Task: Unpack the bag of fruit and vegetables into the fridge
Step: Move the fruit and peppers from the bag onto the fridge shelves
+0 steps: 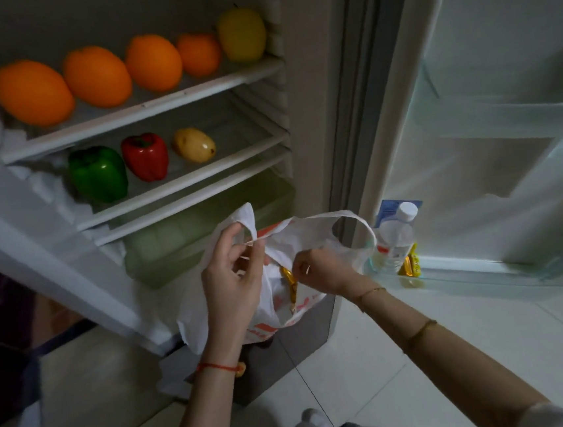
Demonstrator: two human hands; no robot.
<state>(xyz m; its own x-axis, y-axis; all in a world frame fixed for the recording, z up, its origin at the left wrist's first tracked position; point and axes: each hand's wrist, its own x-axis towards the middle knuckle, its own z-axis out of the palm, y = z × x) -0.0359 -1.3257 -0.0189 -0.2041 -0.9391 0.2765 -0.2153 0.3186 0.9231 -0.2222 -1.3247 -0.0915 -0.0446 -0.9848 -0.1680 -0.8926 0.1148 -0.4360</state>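
Observation:
A white plastic bag with red print hangs in front of the open fridge, below the shelves. My left hand grips one bag handle. My right hand pinches the bag's rim at its opening, and an orange-yellow item shows inside. On the fridge's upper shelf sit several oranges and a yellow fruit. A green pepper, a red pepper and a potato lie on the shelf below.
A pale green crisper drawer sits under the shelves, behind the bag. The fridge door stands open at right, its lower rack holding a water bottle and yellow packets. White tiled floor lies below.

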